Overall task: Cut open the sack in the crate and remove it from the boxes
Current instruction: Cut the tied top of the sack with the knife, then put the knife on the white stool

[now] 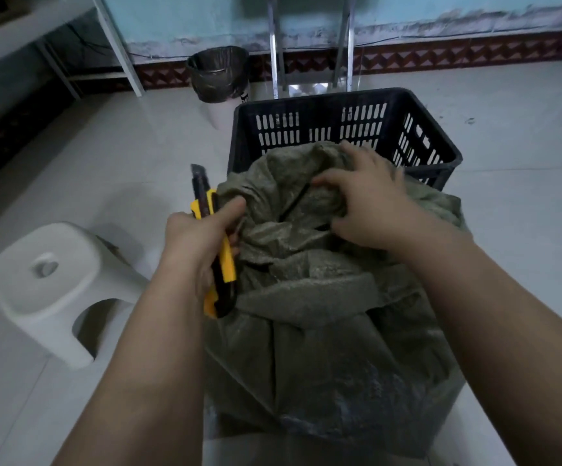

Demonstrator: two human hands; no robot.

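A grey-green woven sack (323, 317) fills the near part of a black slotted plastic crate (343, 122) and bulges above its rim. My left hand (199, 240) grips a yellow and black utility knife (217, 250), blade end pointing away from me, and its thumb presses the sack's left edge. My right hand (363, 196) sits on top of the sack with fingers curled into the bunched fabric near a dark slit. No boxes show; the sack hides whatever is under it.
A white plastic stool (54, 290) stands on the tiled floor at my left. A bin lined with a black bag (217, 74) sits by the far wall, beside metal legs (310, 45). A white table frame (111, 42) occupies the far left.
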